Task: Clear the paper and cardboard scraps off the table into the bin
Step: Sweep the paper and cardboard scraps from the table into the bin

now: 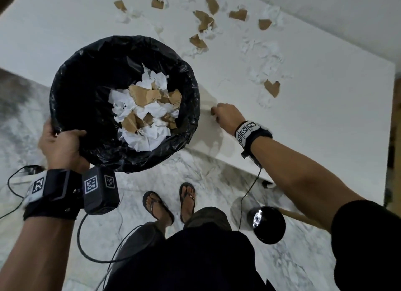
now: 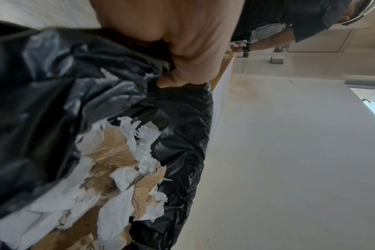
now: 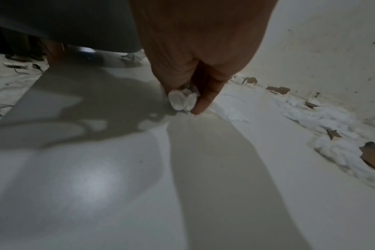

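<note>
My left hand [image 1: 61, 142] grips the rim of a round bin lined with a black bag [image 1: 124, 102], held at the table's near edge; in the left wrist view the bag [image 2: 182, 135] holds white paper and brown cardboard scraps [image 2: 109, 170]. My right hand [image 1: 225, 117] is over the white table [image 1: 325, 128] just right of the bin, fingers curled around a small white paper scrap [image 3: 183, 100]. More white paper scraps [image 1: 267, 60] and brown cardboard pieces [image 1: 271, 87] lie scattered across the far part of the table.
A wall [image 1: 347, 15] runs along the table's far side. Below is a marble floor [image 1: 217, 173] with cables, my sandalled feet [image 1: 171, 201], and a black round object [image 1: 268, 224] beside the table.
</note>
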